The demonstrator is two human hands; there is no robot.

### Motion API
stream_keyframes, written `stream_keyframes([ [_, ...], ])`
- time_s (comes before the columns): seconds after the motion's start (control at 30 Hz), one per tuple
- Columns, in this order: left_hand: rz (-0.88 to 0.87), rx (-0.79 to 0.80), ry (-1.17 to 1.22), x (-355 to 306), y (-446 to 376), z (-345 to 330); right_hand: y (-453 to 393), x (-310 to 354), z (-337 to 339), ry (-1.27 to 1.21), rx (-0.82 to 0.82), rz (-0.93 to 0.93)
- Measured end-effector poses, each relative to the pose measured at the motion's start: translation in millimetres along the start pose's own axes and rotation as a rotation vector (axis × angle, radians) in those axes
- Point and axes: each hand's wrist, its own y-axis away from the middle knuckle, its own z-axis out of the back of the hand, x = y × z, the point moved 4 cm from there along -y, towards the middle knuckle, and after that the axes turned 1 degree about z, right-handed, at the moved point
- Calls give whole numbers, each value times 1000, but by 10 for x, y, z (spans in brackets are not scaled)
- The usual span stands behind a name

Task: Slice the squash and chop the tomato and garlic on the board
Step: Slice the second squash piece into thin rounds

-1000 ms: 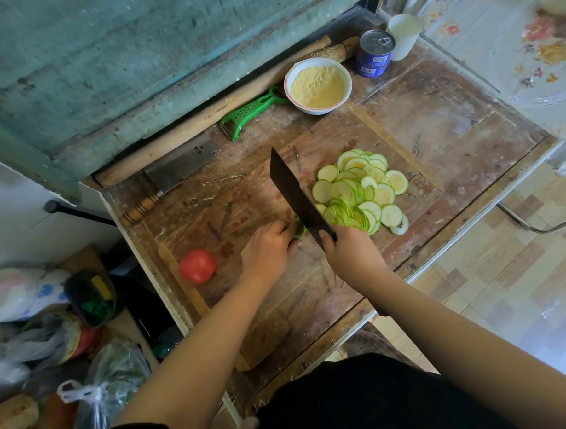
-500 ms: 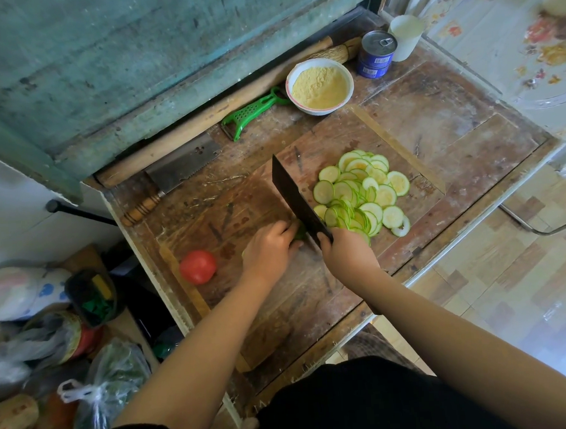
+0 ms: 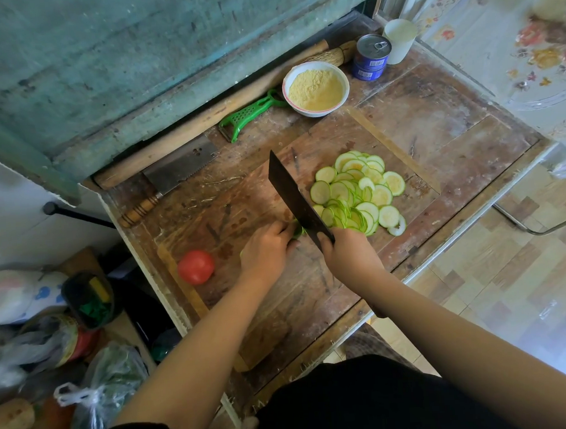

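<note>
Head view of a worn wooden board (image 3: 312,298) on a scarred wooden table (image 3: 451,130). The right hand (image 3: 349,256) is closed around the handle of a dark cleaver (image 3: 294,197); the blade's long axis runs from the hand up and to the left, its tip pointing toward the far wall. The left hand (image 3: 265,248), fingers curled, grips the last stub of squash (image 3: 298,232) just left of the blade — only a green sliver shows, so its orientation cannot be read. Right of the blade lies a heap of cut squash slices (image 3: 359,194), pale rounds overlapping. A whole tomato (image 3: 196,266) sits near the board's left edge, apart from the left hand.

Along the table's far side — a second cleaver (image 3: 181,168), a green peeler (image 3: 247,114), a long wooden rolling pin (image 3: 204,120), a bowl of yellow meal (image 3: 315,88), a blue tin (image 3: 371,57) and a white cup (image 3: 399,39). Behind stands a weathered teal wall (image 3: 119,59); tiled floor (image 3: 515,284) shows at right, plastic bags (image 3: 100,388) at lower left.
</note>
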Motion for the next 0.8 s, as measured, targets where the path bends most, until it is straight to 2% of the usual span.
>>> stream_keyframes([
  [0.23,-11,25,7,6,-28,-30,-84,-26,-103,10,48,-74],
  [0.8,11,40,15,42,-7,-39,-2,36,-1,-36,-7,0],
])
